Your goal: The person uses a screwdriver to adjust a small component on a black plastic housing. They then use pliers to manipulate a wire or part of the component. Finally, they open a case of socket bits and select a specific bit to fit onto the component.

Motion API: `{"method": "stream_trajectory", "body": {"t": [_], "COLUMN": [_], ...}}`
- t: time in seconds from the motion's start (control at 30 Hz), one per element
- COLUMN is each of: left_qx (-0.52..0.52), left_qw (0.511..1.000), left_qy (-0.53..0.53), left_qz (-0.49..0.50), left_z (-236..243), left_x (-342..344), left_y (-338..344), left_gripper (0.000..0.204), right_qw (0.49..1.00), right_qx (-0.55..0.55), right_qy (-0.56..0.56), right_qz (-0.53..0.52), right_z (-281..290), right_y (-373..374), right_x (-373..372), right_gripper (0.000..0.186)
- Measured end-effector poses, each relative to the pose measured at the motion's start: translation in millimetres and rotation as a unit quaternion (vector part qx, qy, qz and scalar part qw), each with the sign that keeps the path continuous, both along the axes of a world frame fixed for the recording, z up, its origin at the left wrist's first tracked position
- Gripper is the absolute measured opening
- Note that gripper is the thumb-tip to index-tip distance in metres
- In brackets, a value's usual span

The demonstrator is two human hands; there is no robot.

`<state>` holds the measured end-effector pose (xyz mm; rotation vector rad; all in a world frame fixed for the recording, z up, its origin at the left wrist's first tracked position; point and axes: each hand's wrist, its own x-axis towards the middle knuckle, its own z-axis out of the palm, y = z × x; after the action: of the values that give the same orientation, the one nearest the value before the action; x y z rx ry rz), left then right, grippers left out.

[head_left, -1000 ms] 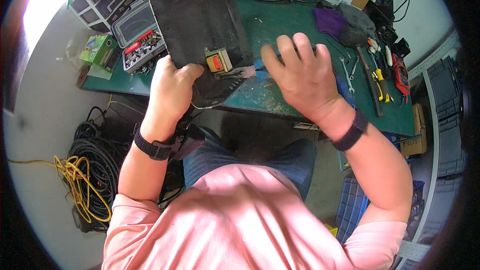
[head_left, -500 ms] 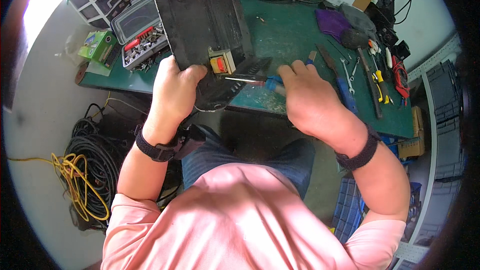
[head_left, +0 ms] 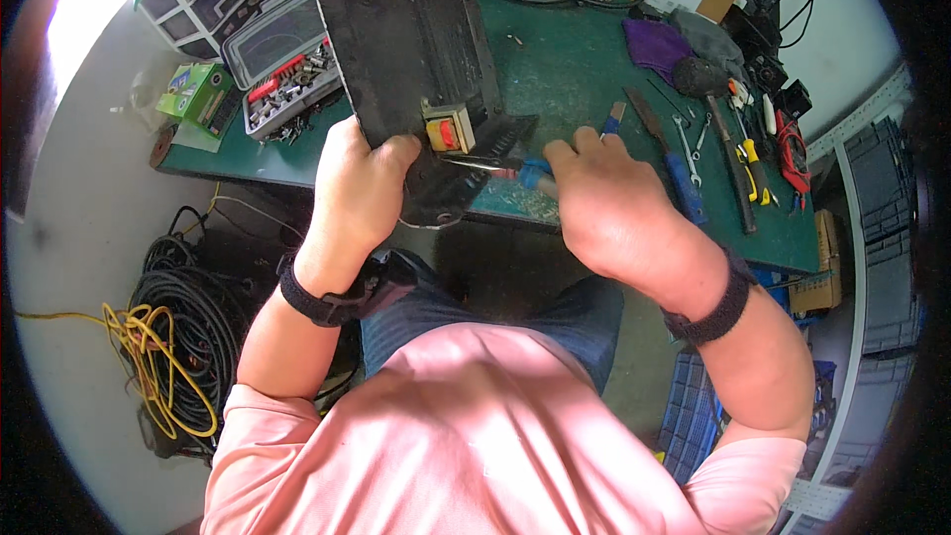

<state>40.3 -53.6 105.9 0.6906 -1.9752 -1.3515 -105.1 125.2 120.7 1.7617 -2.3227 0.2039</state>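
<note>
My left hand (head_left: 362, 183) is closed on the near left edge of a black metal cover (head_left: 406, 59) with slotted sides, which it holds tilted over the table's front edge. A small block with a yellow-and-red middle and a pale frame (head_left: 448, 131) sits on the cover's inner face, just right of my left thumb. My right hand (head_left: 614, 193) is closed round a slim metal-tipped tool with a blue handle (head_left: 532, 174). The tool's tip points left and lies just below the block; whether it touches is unclear. Its exact kind is partly hidden by my fingers.
A green worktable (head_left: 565, 59) spans the front. An open socket set (head_left: 297, 84) lies left. On the right are wrenches (head_left: 686, 154), a hammer (head_left: 728, 149), a blue-handled file (head_left: 684, 178) and a red meter (head_left: 792, 154). Coiled cables (head_left: 178, 307) lie at lower left.
The cover and my left hand have shifted slightly right and down. My right hand has moved a little left and down, with the tool still beside the block.
</note>
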Motion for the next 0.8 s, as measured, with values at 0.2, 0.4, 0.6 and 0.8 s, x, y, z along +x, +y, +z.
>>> {"method": "stream_trajectory", "body": {"t": [0.2, 0.4, 0.6, 0.8], "left_qx": [-0.034, 0.002, -0.026, 0.095], "left_qw": [0.999, 0.999, 0.999, 0.994], "left_qy": [-0.041, -0.032, -0.014, 0.041], "left_qz": [0.006, 0.005, 0.026, 0.04], "left_z": [6.9, 3.9, -3.5, -13.8], "left_x": [1.1, 2.2, 0.8, 4.7], "left_y": [6.2, -0.4, -7.7, -16.5], "left_gripper": [0.027, 0.026, 0.021, 0.02], "right_qw": [0.997, 0.959, 0.936, 0.984], "right_qx": [-0.015, -0.087, -0.176, -0.127], "right_qy": [0.075, 0.27, 0.301, 0.122], "right_qz": [-0.014, -0.016, 0.044, -0.033], "right_z": [1.4, -3.9, -11.8, -16.0], "right_y": [0.9, -14.2, -19.3, 4.6], "right_x": [7.7, -2.5, -27.0, -33.3], "right_gripper": [0.018, 0.02, 0.02, 0.014]}}
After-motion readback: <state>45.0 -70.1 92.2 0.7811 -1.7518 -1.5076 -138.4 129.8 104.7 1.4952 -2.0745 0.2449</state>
